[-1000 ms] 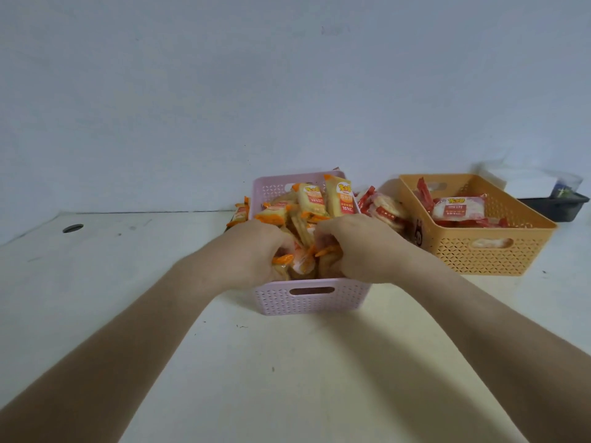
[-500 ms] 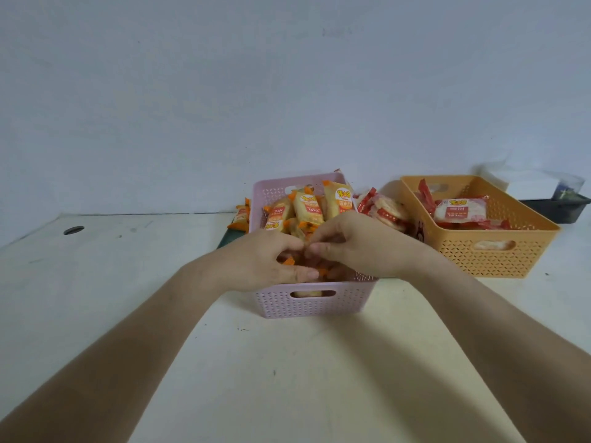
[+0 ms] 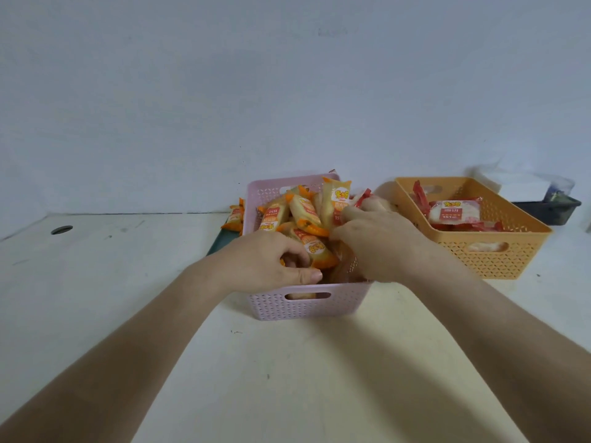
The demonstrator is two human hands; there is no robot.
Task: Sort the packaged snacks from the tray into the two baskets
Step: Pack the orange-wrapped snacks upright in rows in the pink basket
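Cream-white, scuffed table top [image 3: 303,378] set against a plain pale wall [image 3: 287,91], with a small round hole [image 3: 61,229] near its far left edge. Orange perforated plastic basket [image 3: 511,251], at right, holds red-and-white snack packets [image 3: 454,212]. Pink perforated plastic basket [image 3: 307,310], at centre and just beside the orange one, is heaped with orange-and-yellow snack packets [image 3: 303,212], several standing on end against its far wall. Dark green tray [image 3: 224,243] shows behind the pink basket's left side and carries one stray orange packet [image 3: 235,217] outside the basket. Dark bin [image 3: 550,209] with a white box [image 3: 515,187] stands behind the orange basket.

Both forearms reach over the near rim of the pink basket. Left hand [image 3: 265,263] lies in the near left corner: its fingers [image 3: 295,251] are curled round the orange crimped edge of one of the packets, the thumb lies straight along the near rim, and another packet touches the knuckles on the right. Right hand [image 3: 380,244] lies back-up over the basket's right half, its fingers bent down among the packets with the tips hidden, so a hold cannot be told. A red-edged packet [image 3: 363,198] juts up at those fingers, at the far right corner.
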